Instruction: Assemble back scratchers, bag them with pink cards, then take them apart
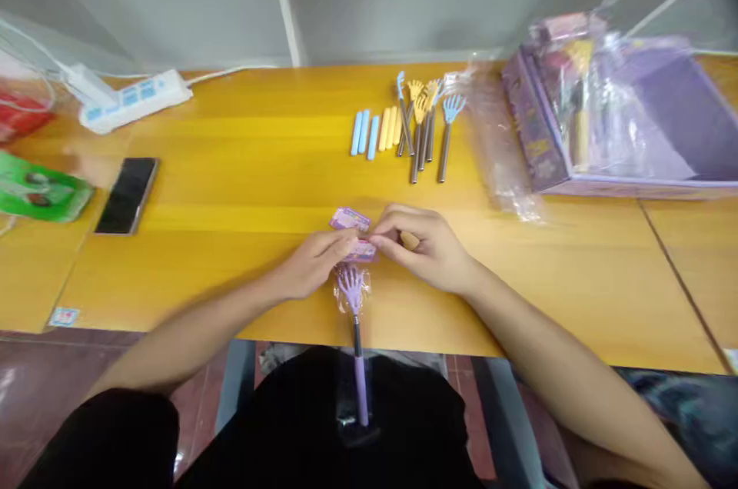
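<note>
Both bare forearms stretch from the lower corners over the near edge of the surface point(242, 166) and meet close to the middle of that edge. The left hand point(311, 260) lies palm down, its fingers curled and pinched at the tips. The right hand point(430, 247) is palm down too, its fingertips pinched and touching those of the left.

Left hand point(311, 262), right hand point(432, 247) on purple scratcher point(350, 285)

Bright yellow wooden table point(231, 135) fills the view, evenly lit. Behind it, a pale grey wall point(173, 4); below, glossy reddish-brown floor point(34, 381) tiles.
</note>
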{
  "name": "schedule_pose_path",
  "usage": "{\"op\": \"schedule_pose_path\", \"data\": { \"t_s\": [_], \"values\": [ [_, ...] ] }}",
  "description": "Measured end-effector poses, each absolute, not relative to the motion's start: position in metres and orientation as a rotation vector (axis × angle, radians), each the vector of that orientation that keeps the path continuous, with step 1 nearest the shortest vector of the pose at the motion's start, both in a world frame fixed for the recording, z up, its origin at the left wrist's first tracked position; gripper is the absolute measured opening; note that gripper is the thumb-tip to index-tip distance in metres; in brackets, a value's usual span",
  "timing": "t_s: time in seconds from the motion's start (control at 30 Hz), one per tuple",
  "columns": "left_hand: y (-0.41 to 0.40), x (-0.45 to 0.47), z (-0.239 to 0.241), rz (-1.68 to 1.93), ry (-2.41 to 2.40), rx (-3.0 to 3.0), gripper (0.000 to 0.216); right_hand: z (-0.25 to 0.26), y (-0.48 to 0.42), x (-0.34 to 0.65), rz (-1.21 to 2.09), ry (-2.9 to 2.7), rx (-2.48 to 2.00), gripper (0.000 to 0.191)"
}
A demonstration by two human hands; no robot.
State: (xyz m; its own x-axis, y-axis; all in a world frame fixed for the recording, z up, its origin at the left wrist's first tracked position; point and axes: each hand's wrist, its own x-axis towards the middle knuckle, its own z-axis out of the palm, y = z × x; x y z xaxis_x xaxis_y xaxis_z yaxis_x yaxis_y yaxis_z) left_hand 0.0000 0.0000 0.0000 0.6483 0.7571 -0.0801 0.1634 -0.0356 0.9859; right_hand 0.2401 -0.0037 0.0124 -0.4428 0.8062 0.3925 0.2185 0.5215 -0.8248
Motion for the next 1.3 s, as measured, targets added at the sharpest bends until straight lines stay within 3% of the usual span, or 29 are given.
{"op": "schedule_pose_path", "data": {
  "t_s": [0.7,1.3],
  "values": [
    [0.005,0.003,0.006,0.522,0.798,1.524,0.028,0.006,-0.007,0.235,0.718,-1.937,-0.808,0.008],
    [0.007,0.002,0.012,0.356,0.844,1.656,0.034,0.013,-0.003,0.246,0.807,-1.967,-0.765,0.006]
  ]
}}
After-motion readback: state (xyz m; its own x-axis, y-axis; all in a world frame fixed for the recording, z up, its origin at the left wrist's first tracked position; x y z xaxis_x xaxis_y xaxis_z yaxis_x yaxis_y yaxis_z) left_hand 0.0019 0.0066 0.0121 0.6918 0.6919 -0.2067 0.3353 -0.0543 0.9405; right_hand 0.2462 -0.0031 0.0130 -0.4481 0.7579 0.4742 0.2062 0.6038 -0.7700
